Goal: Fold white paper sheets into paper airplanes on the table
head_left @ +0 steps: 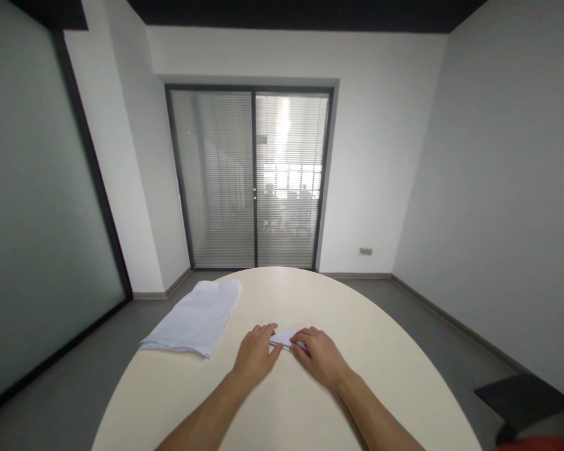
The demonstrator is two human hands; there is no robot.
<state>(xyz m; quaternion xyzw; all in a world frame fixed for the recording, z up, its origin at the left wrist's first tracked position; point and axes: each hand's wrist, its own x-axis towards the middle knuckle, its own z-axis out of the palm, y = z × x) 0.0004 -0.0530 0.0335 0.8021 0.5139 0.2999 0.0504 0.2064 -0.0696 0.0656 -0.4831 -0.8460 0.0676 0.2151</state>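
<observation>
A small piece of folded white paper (282, 338) lies low over the table between my two hands. My left hand (257, 352) grips its left end, thumb on the near side and fingers on the far side. At the right end, my right hand (320, 354) has its thumb and curled fingers closed on the paper. The fingers cover both ends, so only the middle of the folded piece shows.
The round cream table (282, 407) spreads beneath my forearms. A stack of white paper sheets (195, 319) rests at its left edge. A dark flat-topped object (526, 398) stands at the lower right, off the table. Beyond is a glass door (216, 188) with blinds.
</observation>
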